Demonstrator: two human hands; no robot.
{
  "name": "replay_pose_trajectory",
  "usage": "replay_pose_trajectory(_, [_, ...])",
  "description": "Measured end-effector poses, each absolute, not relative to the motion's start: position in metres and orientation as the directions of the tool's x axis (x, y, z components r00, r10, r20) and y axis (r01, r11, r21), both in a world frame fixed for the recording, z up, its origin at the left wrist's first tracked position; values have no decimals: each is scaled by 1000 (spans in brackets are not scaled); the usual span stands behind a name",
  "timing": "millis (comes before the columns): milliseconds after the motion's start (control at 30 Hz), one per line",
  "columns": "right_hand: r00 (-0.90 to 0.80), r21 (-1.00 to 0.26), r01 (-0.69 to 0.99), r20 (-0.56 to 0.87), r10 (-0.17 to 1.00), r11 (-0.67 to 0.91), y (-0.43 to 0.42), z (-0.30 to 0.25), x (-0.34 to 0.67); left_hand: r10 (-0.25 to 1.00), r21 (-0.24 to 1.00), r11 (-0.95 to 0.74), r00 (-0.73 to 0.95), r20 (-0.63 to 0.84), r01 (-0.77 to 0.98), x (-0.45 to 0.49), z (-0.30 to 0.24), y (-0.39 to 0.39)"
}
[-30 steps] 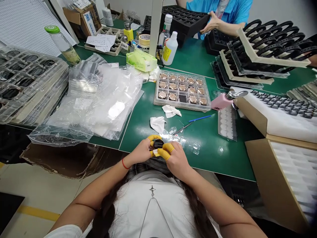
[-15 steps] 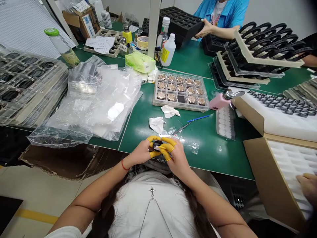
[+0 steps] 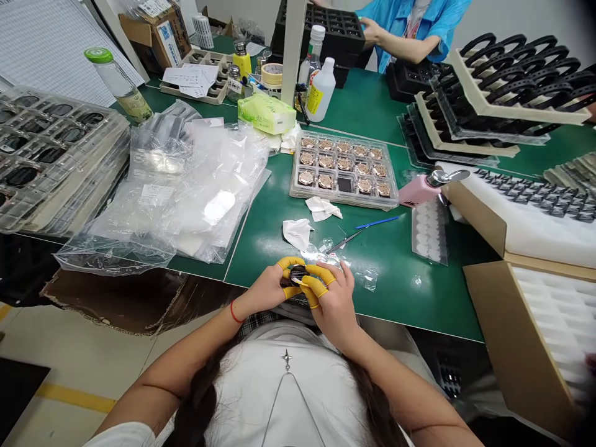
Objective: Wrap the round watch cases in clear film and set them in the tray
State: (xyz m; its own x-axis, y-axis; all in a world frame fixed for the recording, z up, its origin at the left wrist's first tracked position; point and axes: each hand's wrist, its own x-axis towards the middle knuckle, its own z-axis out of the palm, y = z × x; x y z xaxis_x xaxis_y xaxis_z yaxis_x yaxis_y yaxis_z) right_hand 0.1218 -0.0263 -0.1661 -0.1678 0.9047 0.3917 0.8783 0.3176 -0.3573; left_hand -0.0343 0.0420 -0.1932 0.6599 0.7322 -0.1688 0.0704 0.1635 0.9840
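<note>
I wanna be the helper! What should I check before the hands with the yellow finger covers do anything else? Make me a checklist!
1. Left hand has a grip on the black disc: ok, fingers at its edge.
2. Right hand is at the disc: ok, pinching a small white bit there.
3. What the white bit is: cannot tell, too small and mostly hidden.
4. Yellow finger covers on the fingers working at the disc: ok, on both hands.
5. Table tidy beyond the hands: not ok, clear plastic scraps and crumpled white tissue lie there.
</note>
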Motion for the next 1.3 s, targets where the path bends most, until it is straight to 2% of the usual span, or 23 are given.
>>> replay_pose_trajectory(200, [-159, -313, 894, 446, 881, 320, -13, -173, 122, 728, 988, 94, 668, -155, 127, -36, -193, 44])
replay_pose_trajectory(333, [-134, -344, 890, 433, 891, 300, 9, -172, 123, 724, 989, 72, 675, -141, 130, -36, -192, 46])
replay_pose_trajectory(433, [-97, -495, 819, 378, 921, 289, 17, -172, 137, 742, 988, 119, 652, -154, 98, -34, -192, 47])
replay_pose_trajectory(500, [59, -647, 739, 341, 938, 189, 16, -177, 158, 753, 984, 161, 635, -172, 76, -34, -192, 46])
replay_pose_trajectory(567, [239, -729, 683, 291, 926, 53, 12, -186, 186, 749, 976, 207, 632, -199, 62, -34, -193, 45])
replay_pose_trajectory(633, [337, -673, 737, 276, 900, -70, 7, -196, 208, 731, 967, 250, 643, -228, 59, -34, -193, 44])
replay_pose_trajectory(700, [359, -542, 828, 318, 877, -143, 1, -201, 215, 720, 960, 274, 648, -246, 60, -32, -193, 44])
replay_pose_trajectory(767, [302, -511, 855, 347, 888, -90, -2, -199, 201, 716, 960, 273, 654, -245, 62, -28, -192, 44])
replay_pose_trajectory(867, [39, -679, 717, 261, 965, 154, 4, -184, 164, 718, 968, 246, 661, -218, 52, -23, -189, 47])
replay_pose_trajectory(933, [-75, -773, 600, 203, 976, 207, 24, -171, 152, 730, 972, 228, 652, -207, 53, -23, -188, 49])
replay_pose_trajectory(967, [-64, -796, 573, 197, 978, 197, 41, -165, 155, 738, 973, 225, 642, -205, 53, -24, -188, 50])
replay_pose_trajectory(1033, [70, -808, 568, 237, 969, 156, 84, -155, 175, 752, 972, 231, 627, -203, 37, -28, -189, 51])
replay_pose_trajectory(1100, [255, -773, 629, 306, 917, 83, 134, -148, 208, 752, 966, 260, 626, -208, 9, -33, -190, 52])
replay_pose_trajectory(1133, [296, -720, 693, 320, 900, 27, 157, -146, 224, 748, 961, 277, 629, -212, -5, -35, -191, 52])
replay_pose_trajectory(1200, [305, -574, 813, 282, 910, -95, 192, -146, 247, 741, 955, 295, 636, -213, -23, -37, -191, 53])
replay_pose_trajectory(1300, [274, -452, 882, 265, 925, -132, 214, -150, 255, 739, 949, 310, 644, -198, -64, -38, -190, 54])
